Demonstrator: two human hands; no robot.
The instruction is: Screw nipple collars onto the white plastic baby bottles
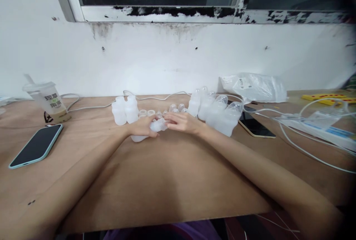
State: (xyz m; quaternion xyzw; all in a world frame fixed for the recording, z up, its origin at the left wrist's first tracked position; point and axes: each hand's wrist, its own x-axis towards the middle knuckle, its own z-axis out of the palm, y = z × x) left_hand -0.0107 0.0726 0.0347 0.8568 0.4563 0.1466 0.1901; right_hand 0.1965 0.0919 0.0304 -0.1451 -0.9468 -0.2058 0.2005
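Translucent white plastic bottle (151,128), small and lying on its side at the centre of the frame, is clasped around its body by the left hand (141,127), while the right hand (182,121) pinches its neck end with closed fingertips. Keeping the body steady in the left palm and turning only at the neck would likely serve best. Just behind stand loose clear caps (161,112) and upright matching bottles (125,110); capped bottles (217,110) lean at centre right. A mint-cased phone (36,145) lies at the left on the brown wooden table (172,180).
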